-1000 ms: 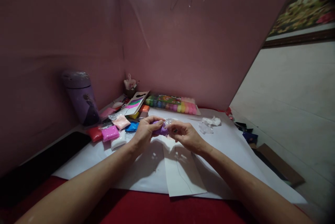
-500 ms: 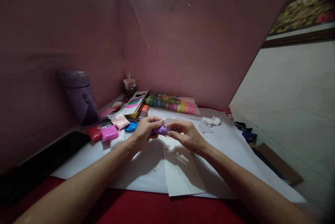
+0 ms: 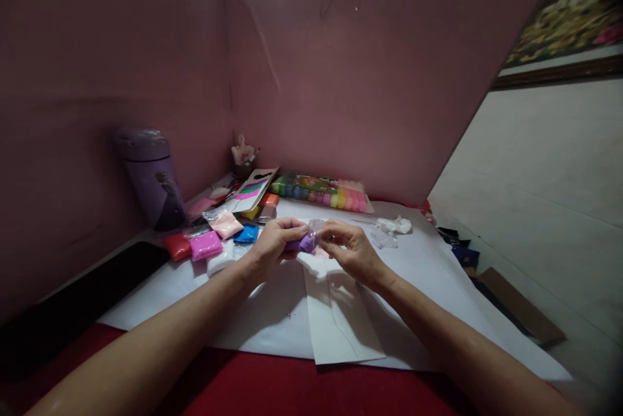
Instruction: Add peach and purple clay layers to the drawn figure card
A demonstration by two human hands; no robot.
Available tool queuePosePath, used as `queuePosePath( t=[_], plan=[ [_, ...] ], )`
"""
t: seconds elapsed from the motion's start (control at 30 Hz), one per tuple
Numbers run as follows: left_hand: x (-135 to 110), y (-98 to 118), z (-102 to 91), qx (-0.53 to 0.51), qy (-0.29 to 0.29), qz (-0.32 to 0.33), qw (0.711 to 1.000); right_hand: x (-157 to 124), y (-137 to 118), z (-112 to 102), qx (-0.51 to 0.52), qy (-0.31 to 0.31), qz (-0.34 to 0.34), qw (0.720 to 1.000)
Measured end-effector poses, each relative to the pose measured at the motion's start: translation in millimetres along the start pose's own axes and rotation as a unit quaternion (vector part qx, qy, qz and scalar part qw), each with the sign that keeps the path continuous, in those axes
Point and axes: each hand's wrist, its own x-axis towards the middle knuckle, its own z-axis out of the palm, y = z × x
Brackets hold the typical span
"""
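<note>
Both of my hands meet over the white paper [image 3: 272, 312] at the middle of the table. My left hand [image 3: 273, 245] pinches a small purple clay packet [image 3: 305, 244] from the left. My right hand [image 3: 348, 250] pinches the clear plastic wrap [image 3: 315, 226] at the packet's top right. The fingers of both hands are closed round the packet, which is held a little above the paper.
Small clay packets in red [image 3: 176, 246], magenta [image 3: 205, 245], pink [image 3: 225, 224], blue [image 3: 246, 233] and white lie at left. A purple bottle [image 3: 153, 179], a long box of coloured clay [image 3: 318, 191], crumpled plastic [image 3: 392, 228], a black slab [image 3: 82, 302] and pink partition walls [image 3: 379, 78] surround the table.
My hands stay together on the purple packet. The fingers shifted slightly, and the right hand's grip has moved up onto the clear wrap.
</note>
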Motion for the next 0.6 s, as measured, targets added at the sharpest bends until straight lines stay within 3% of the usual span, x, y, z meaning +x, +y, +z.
queuePosePath(
  t=[0.23, 0.43, 0.6],
  plan=[
    [-3.3, 4.3, 2.2, 0.003, -0.001, 0.002, 1.000, -0.7, -3.2, 7.4, 0.030, 0.055, 0.027, 0.998],
    [-2.6, 0.7, 1.6, 0.028, -0.009, 0.016, 0.999, -2.4, 0.7, 12.9, 0.061, 0.049, 0.107, 0.991],
    [1.3, 5.8, -3.6, -0.024, -0.025, -0.003, 0.999, -4.1, 2.5, 7.6, 0.134, 0.049, 0.058, 0.988]
  ],
)
